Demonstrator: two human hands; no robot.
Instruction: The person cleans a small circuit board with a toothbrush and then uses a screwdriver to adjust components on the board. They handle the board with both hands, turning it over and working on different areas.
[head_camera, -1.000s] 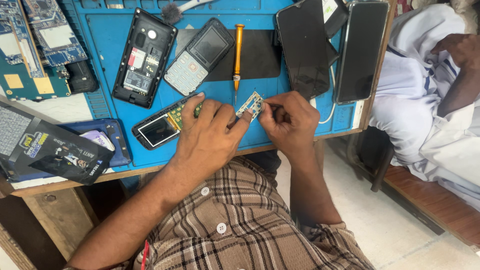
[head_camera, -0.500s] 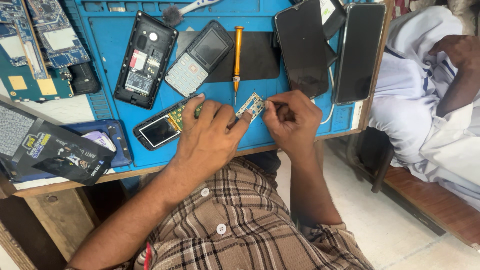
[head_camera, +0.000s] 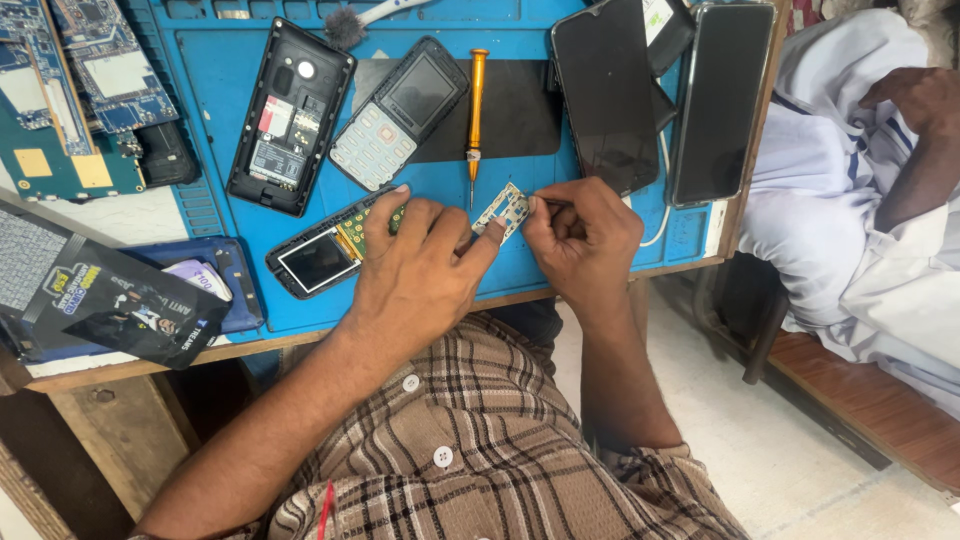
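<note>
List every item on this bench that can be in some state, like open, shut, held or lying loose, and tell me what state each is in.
Small board: held between left hand and right hand.
Thin tool: gripped in right hand, tip at the board.
Opened phone: cover off, screen dark, under left hand.
Black phone: back cover off, insides showing.
Keypad phone: lying face up, screen dark.
Screwdriver: lying loose on the blue mat.
Two smartphones: screens dark.

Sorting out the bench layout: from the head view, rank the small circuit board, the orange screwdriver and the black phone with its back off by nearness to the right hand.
1. small circuit board, touching the right hand.
2. orange screwdriver, just above.
3. black phone with its back off, far left on the mat.
</note>
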